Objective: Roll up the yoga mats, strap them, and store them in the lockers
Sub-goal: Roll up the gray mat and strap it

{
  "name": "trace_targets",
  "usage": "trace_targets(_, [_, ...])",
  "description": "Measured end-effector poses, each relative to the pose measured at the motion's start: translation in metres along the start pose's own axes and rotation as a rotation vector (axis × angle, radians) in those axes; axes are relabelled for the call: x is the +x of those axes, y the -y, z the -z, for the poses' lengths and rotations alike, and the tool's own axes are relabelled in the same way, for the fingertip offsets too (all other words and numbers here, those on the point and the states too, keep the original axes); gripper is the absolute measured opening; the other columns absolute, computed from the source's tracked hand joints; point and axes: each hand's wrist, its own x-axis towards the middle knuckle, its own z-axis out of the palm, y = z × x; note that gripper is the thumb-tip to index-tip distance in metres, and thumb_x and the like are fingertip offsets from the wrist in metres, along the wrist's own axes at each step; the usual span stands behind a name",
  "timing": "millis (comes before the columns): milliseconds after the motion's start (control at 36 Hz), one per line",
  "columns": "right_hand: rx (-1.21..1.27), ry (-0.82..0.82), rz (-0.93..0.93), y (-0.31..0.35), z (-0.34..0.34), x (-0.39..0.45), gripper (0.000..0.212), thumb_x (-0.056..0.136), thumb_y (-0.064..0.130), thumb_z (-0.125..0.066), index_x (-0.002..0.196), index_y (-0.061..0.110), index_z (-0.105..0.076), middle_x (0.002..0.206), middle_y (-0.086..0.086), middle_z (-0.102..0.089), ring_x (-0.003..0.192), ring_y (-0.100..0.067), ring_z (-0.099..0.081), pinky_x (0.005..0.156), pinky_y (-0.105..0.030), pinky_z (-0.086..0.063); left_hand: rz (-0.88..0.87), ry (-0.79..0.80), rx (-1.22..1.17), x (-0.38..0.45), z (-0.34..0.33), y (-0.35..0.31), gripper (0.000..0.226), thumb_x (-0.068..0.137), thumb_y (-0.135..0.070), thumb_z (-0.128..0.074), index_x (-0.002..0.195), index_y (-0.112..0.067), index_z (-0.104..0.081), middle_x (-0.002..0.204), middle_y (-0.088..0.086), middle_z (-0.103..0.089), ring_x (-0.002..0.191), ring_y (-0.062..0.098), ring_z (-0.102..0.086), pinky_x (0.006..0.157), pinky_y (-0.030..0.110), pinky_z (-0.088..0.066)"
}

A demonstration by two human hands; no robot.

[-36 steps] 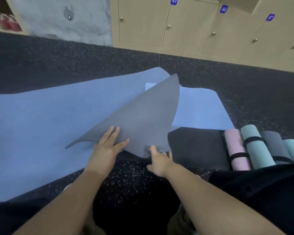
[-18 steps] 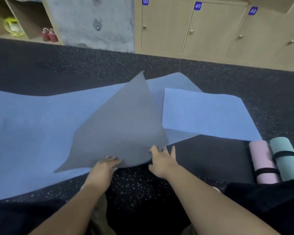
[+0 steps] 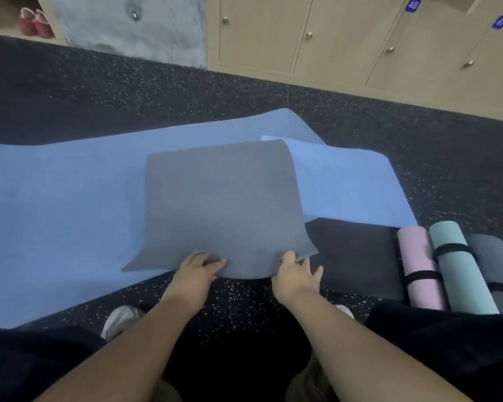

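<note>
A gym or yoga studio: speckled rubber floor (image 3: 244, 91), numbered lockers (image 3: 346, 39) beyond the fingers, rolled mats (image 3: 447, 265) right of them.

Blue tag "48" (image 3: 412, 4) on a locker door (image 3: 346, 39).

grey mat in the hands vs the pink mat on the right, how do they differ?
The grey mat is unrolled, its near end lifted off the floor; the pink mat is a tight roll lying on the floor. The grey mat has no strap; the pink mat has a black strap round it. The left hand and right hand grip the grey mat's near edge; nothing touches the pink mat. Both are plain, single-colour mats.
</note>
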Motion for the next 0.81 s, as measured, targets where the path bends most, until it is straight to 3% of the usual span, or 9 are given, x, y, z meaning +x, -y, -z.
trace_targets(167, [0.023,0.081,-0.138,-0.018,-0.006,0.009,0.031,0.095,0.011,-0.043,0.124,0.011,-0.031,0.153,-0.018,-0.03,0.151,-0.027,0.002,0.119,-0.055,-0.007,-0.101,-0.055,0.005,0.022,-0.006,-0.021,0.059,0.096,0.001,-0.049,0.143,-0.033,-0.043,0.159,0.005,-0.022,0.149,0.025,-0.005,0.12,0.032,-0.012])
trace_targets(250, [0.024,0.181,-0.168,-0.021,-0.011,0.021,0.043,0.1,0.021,-0.043,0.137,0.006,-0.027,0.149,-0.022,-0.035,0.146,-0.033,-0.021,0.117,-0.048,-0.021,-0.132,-0.036,-0.016,0.03,-0.008,-0.018,0.053,0.097,-0.001,-0.049,0.142,-0.029,-0.045,0.155,0.007,-0.032,0.147,0.026,-0.012,0.115,0.024,-0.008])
trace_targets(333, [0.074,0.294,-0.174,-0.024,-0.019,0.023,0.054,0.104,0.034,-0.039,0.143,0.001,-0.022,0.148,-0.022,-0.037,0.136,-0.035,-0.039,0.109,-0.038,-0.033,-0.089,0.103,0.004,0.032,-0.006,-0.018,0.043,0.103,-0.012,-0.041,0.144,-0.022,-0.043,0.149,0.008,-0.042,0.143,0.026,-0.025,0.116,0.024,-0.01])
trace_targets(389, [0.081,0.231,-0.141,-0.024,-0.024,0.023,0.039,0.103,0.035,-0.039,0.128,0.006,-0.033,0.137,-0.022,-0.048,0.128,-0.036,-0.046,0.1,-0.039,-0.04,-0.074,0.137,0.027,0.033,-0.008,-0.017,0.041,0.104,-0.015,-0.039,0.144,-0.02,-0.043,0.148,0.007,-0.044,0.141,0.025,-0.03,0.116,0.023,-0.008])
trace_targets(472, [0.122,0.128,-0.122,-0.018,-0.027,0.023,0.02,0.102,0.031,-0.038,0.107,0.013,-0.031,0.125,-0.021,-0.056,0.124,-0.038,-0.047,0.092,-0.041,-0.043,-0.056,0.159,0.071,0.033,-0.011,-0.014,0.042,0.104,-0.022,-0.038,0.146,-0.02,-0.04,0.15,0.005,-0.041,0.141,0.021,-0.03,0.116,0.023,-0.004])
trace_targets(611, [0.186,-0.005,-0.07,-0.011,-0.028,0.024,0.02,0.101,0.02,-0.039,0.114,0.005,-0.038,0.134,-0.025,-0.043,0.133,-0.038,-0.037,0.099,-0.042,-0.039,-0.052,0.097,0.167,0.033,-0.013,-0.011,0.047,0.105,-0.033,-0.028,0.151,-0.021,-0.029,0.153,0.004,-0.036,0.146,0.023,-0.02,0.116,0.026,0.005])
trace_targets(667, [0.175,-0.036,-0.003,-0.015,-0.032,0.026,0.014,0.099,0.018,-0.042,0.107,0.007,-0.037,0.132,-0.026,-0.045,0.132,-0.041,-0.038,0.098,-0.04,-0.039,-0.039,0.118,0.21,0.029,-0.022,-0.005,0.048,0.106,-0.031,-0.026,0.153,-0.024,-0.023,0.157,0.005,-0.027,0.149,0.028,-0.005,0.118,0.031,0.005])
trace_targets(722, [0.154,-0.069,0.074,-0.02,-0.035,0.03,0.021,0.097,0.015,-0.045,0.116,0.005,-0.041,0.129,-0.023,-0.049,0.131,-0.039,-0.036,0.102,-0.039,-0.034,-0.022,0.131,0.219,0.023,-0.036,0.004,0.049,0.105,-0.024,-0.036,0.153,-0.026,-0.023,0.158,0.009,-0.026,0.148,0.034,0.006,0.121,0.04,-0.005])
trace_targets(806, [0.177,-0.116,0.164,-0.023,-0.032,0.03,0.039,0.095,0.009,-0.046,0.133,0.001,-0.04,0.136,-0.02,-0.045,0.136,-0.035,-0.03,0.113,-0.039,-0.024,-0.076,0.029,0.193,0.012,-0.051,0.014,0.064,0.082,-0.004,-0.072,0.139,-0.017,-0.046,0.134,0.024,-0.054,0.141,0.044,-0.017,0.1,0.059,-0.043])
